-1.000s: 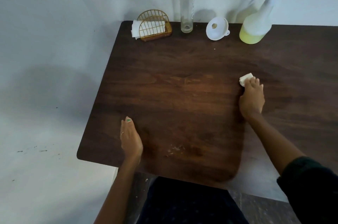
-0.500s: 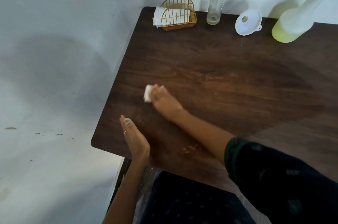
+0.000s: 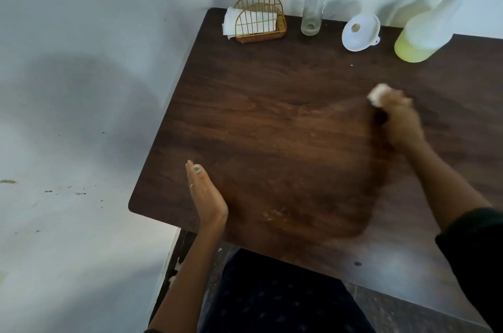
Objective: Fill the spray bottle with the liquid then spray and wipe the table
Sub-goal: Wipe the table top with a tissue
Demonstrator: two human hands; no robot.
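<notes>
My right hand [image 3: 400, 120] grips a small white wad of tissue [image 3: 377, 94] and presses it on the dark wooden table [image 3: 272, 93], right of the middle; it is blurred by motion. My left hand [image 3: 204, 193] rests edge-down on the table near its front left corner, fingers straight and holding nothing. The spray bottle [image 3: 419, 36], with yellow liquid in its base, stands at the back right. A tall clear bottle [image 3: 313, 6] with a purple cap stands at the back against the wall, and a white funnel [image 3: 360, 33] lies between the two.
A gold wire napkin holder [image 3: 258, 19] with white tissues sits at the back left corner. A pale smear [image 3: 275, 214] marks the table near the front edge. White walls close in behind and to the left of the table.
My right hand has swept the tissue from the left side of the table across to the right. The left hand has stayed in place. The camera view has shifted slightly.
</notes>
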